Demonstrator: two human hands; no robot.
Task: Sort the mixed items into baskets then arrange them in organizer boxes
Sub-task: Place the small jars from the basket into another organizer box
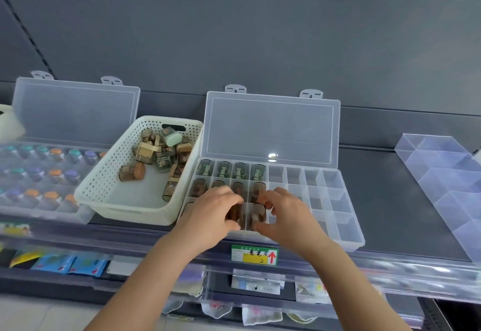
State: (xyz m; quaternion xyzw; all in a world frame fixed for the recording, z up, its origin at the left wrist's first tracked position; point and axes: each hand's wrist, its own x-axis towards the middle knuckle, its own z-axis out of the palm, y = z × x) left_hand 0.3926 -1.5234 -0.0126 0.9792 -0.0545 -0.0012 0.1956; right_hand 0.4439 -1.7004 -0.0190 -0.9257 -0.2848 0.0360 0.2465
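left hand (211, 213) and right hand (285, 214) pinch jars (259, 214) at organizer box (341, 201) front edge

left hand (216, 210): fingers curled, gripping | right hand (283, 213): fingers curled, pinching

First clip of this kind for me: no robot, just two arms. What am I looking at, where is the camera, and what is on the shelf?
No machine here: a person works bare-handed, and the one picture comes from a wide-angle camera on their head, looking forward and down. The left hand grips a brown jar and the right hand pinches a second brown jar, both at the front row of the open organizer box, whose rows behind already hold similar jars. Left of it, a white basket holds more loose jars. Further left stands another open box of bottles with coloured caps; at the right, a clear divider tray.
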